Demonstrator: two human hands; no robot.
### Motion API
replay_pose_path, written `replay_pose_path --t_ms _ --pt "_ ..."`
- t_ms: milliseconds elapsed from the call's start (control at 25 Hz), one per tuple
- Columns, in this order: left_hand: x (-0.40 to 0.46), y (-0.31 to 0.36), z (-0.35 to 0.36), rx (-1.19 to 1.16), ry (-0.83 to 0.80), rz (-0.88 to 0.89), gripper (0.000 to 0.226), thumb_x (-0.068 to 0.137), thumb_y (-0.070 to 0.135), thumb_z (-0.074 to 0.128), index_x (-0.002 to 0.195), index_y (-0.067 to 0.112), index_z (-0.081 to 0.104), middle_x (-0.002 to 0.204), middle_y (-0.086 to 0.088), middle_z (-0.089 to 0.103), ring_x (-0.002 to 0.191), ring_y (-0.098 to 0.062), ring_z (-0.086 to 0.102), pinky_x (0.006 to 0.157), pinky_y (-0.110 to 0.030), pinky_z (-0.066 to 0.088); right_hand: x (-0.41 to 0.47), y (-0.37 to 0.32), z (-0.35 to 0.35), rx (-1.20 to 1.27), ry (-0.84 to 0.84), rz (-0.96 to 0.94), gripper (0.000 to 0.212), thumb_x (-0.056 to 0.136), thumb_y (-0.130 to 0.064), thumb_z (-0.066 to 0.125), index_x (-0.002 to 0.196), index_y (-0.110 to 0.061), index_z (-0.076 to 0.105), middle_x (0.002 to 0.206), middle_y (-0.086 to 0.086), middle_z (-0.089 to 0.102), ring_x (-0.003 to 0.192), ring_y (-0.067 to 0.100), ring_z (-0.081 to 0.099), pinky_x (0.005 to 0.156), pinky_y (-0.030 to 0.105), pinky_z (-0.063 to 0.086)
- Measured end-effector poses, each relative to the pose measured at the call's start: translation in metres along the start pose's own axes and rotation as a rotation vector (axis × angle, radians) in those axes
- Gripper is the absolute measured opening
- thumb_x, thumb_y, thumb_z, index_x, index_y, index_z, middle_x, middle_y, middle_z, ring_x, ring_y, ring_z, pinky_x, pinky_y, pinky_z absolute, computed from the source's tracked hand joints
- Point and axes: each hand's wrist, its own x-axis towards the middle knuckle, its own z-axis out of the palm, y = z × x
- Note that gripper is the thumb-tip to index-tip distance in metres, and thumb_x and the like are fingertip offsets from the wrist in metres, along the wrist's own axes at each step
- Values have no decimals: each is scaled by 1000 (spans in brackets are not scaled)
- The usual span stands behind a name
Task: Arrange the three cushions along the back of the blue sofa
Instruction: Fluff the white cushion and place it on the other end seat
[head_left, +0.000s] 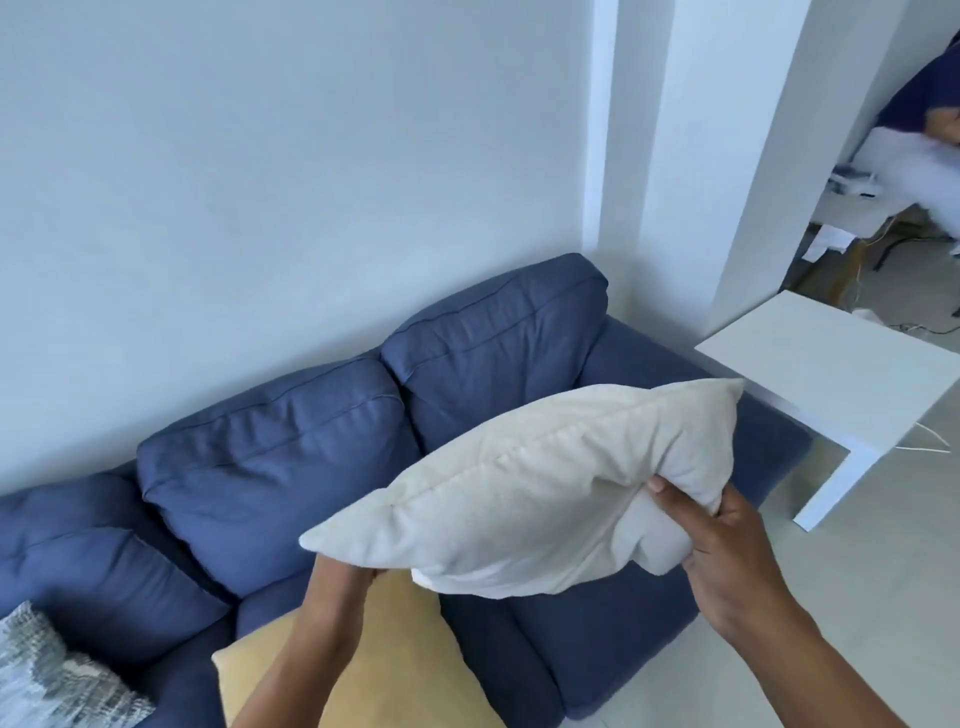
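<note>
— Where does the view look from?
— From the person's head, standing over the blue sofa (322, 467), facing forward and down toward its back and the wall (260, 182).
— How near?
— Close; both forearms reach in from the bottom edge. It's wide-angle, so the white table (841, 374) shows at right.

Both hands hold the cream cushion (540, 488) in the air above the seat of the blue sofa (322, 457). The right hand (727, 561) pinches the cushion's right end; the left hand (337, 577) supports its lower left corner from beneath, mostly hidden. A yellow cushion (384, 654) lies on the seat below. A grey patterned cushion (52, 670) rests at the sofa's left end. A white table (841, 374) stands just beside the sofa's right arm.
</note>
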Motion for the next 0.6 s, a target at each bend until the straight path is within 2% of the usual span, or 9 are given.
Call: replay_pose_path --t_ms 80,160,240,320,400,520,600 --pt "-1 0 33 1 4 23 25 98 13 51 109 12 74 110 -15 78 96 -33 74 91 -51 58 19 -11 -27 60 46 8 31 68 -30 82 98 -26 80 104 -2 82 100 18 77 92 42 54" --pt "-4 2 67 14 -8 6 30 102 12 47 114 14 74 115 -16 77 102 -33 72 95 -55 56 42 -20 -51 84 77 23 32 72 -27 81 104 -21 77 104 -2 82 106 23 74 97 45 53" --pt "-5 2 91 80 -33 1 30 95 12 57 120 20 72 117 -7 77 108 -28 71 96 -50 55 62 -22 -65 85 74 43 34 72 -26 81 105 -19 76 103 -2 82 106 24 74 97 45 52" --pt "-1 -2 103 207 -112 -3 32 89 18 70 120 26 69 116 2 77 110 -17 71 96 -40 53 80 -19 -70 82 58 72 35 69 -25 83 103 -18 77 102 -1 83 103 24 75 97 46 53" --pt "7 1 115 299 -119 -18 33 85 26 80 115 36 70 115 11 78 106 -4 72 95 -34 51 95 -13 -72 62 59 95 26 78 -16 81 103 -18 77 101 -1 83 104 26 74 101 50 52" --pt "39 -6 132 329 -92 -23 43 73 36 90 112 34 72 112 14 79 104 -3 73 89 -30 54 129 -9 -75 -7 63 101 23 82 -13 80 105 -17 77 100 -1 83 105 28 73 100 50 53" --pt "62 -11 148 305 -114 -10 65 60 49 95 117 32 68 113 15 79 105 -4 73 88 -30 56 156 -9 -75 -77 64 101 28 79 -17 83 107 -17 77 100 -1 83 104 26 74 93 44 55"
